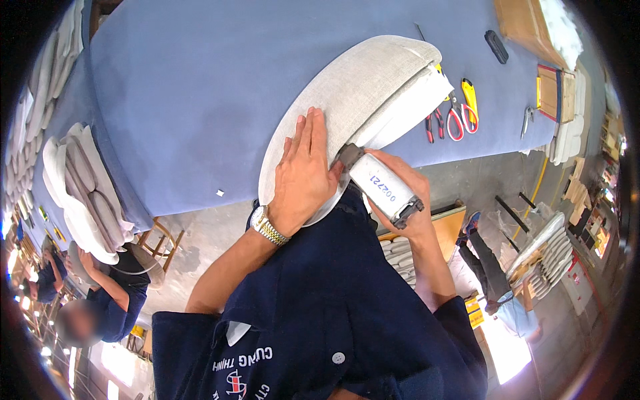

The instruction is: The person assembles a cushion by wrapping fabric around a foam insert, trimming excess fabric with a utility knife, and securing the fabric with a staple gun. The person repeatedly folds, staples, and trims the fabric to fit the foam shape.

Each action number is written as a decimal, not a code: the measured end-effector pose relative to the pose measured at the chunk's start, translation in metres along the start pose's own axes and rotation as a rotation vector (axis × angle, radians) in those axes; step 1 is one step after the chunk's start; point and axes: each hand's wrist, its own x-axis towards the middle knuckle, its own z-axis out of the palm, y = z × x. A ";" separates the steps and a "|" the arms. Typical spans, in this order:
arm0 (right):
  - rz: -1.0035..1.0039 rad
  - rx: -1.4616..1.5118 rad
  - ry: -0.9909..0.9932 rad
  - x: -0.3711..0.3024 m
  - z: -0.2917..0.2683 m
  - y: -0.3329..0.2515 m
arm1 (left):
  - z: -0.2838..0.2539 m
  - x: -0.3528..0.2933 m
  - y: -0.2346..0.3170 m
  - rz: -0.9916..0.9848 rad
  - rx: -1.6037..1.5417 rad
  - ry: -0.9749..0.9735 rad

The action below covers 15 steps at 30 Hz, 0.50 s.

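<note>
A curved cushion panel covered in light grey fabric lies at the near edge of the blue table, its white underside fabric showing along the right. My left hand presses flat on the grey cover, fingers stretched out and thumb toward the tool. Wrapped round a white and black staple gun is my right hand; the gun's dark nose meets the panel's edge beside my left thumb. The exact contact point is hidden.
Red-handled scissors, red pliers and a yellow utility knife lie right of the panel on the blue table. A black object rests farther back. Stacked grey cushions stand left, near a co-worker.
</note>
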 end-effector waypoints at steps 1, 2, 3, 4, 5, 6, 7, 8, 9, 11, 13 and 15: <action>0.014 -0.008 -0.002 -0.002 0.002 -0.003 | 0.001 -0.004 -0.001 0.007 -0.008 0.008; 0.040 0.018 -0.011 -0.002 0.002 -0.003 | 0.002 -0.004 -0.001 0.004 -0.010 0.002; 0.066 0.043 -0.019 -0.001 0.002 -0.002 | 0.002 -0.002 0.001 0.003 -0.012 -0.003; 0.076 0.061 -0.012 0.001 0.001 -0.003 | 0.000 0.002 0.002 0.021 -0.009 0.004; 0.067 0.049 0.001 -0.001 0.002 -0.002 | 0.000 0.002 0.002 0.013 -0.008 0.009; 0.057 0.037 0.014 -0.005 0.005 0.001 | 0.002 -0.001 0.000 0.005 -0.007 0.014; 0.051 0.021 0.021 -0.008 0.006 0.003 | 0.004 -0.002 -0.001 -0.009 -0.013 0.020; 0.038 0.013 0.017 -0.010 0.005 0.003 | 0.003 -0.002 -0.001 -0.002 -0.025 0.019; 0.025 0.004 0.012 -0.011 0.004 0.001 | 0.001 -0.002 -0.001 0.005 -0.039 0.020; 0.004 -0.004 -0.006 -0.013 0.006 -0.001 | 0.000 -0.003 -0.004 0.009 -0.049 0.015; -0.016 -0.016 -0.025 -0.012 0.006 -0.004 | 0.000 -0.001 -0.006 0.018 -0.052 0.012; -0.007 -0.064 -0.034 -0.010 0.005 -0.009 | -0.005 -0.001 -0.004 0.004 -0.080 -0.002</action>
